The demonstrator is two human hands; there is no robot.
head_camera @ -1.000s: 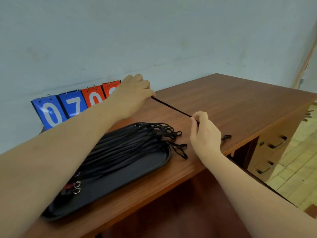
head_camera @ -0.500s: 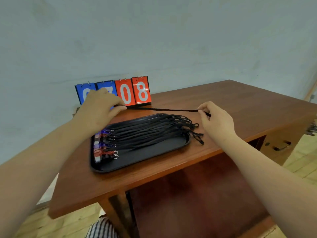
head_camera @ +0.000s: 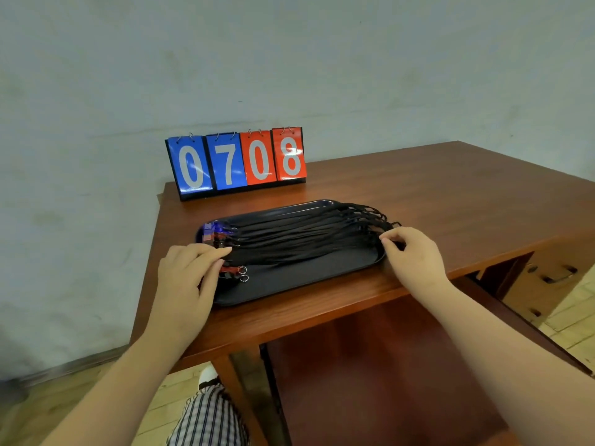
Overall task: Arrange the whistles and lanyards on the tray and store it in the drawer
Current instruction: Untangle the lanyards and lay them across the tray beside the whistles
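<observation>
A black tray (head_camera: pixel 289 281) lies on the wooden desk (head_camera: pixel 418 188). Several black lanyards (head_camera: pixel 306 233) stretch side by side along it, their loops hanging over its right end. Whistles sit at the left end, a blue one (head_camera: pixel 214 230) at the back and a red one (head_camera: pixel 230 269) with key rings near the front. My left hand (head_camera: pixel 186 275) rests over the tray's left end, fingers pinched on one lanyard's whistle end. At the tray's right end, my right hand (head_camera: pixel 415 255) pinches the same lanyard's other end, low over the tray.
A flip scoreboard (head_camera: pixel 238 159) reading 0708 stands behind the tray against the wall. Desk drawers with dark handles (head_camera: pixel 547 278) are at the right, below the desktop. The desk's front edge runs just in front of the tray.
Both hands have brought the taut lanyard from behind the tray down onto it, into the row. The camera has pulled back and swung left.
</observation>
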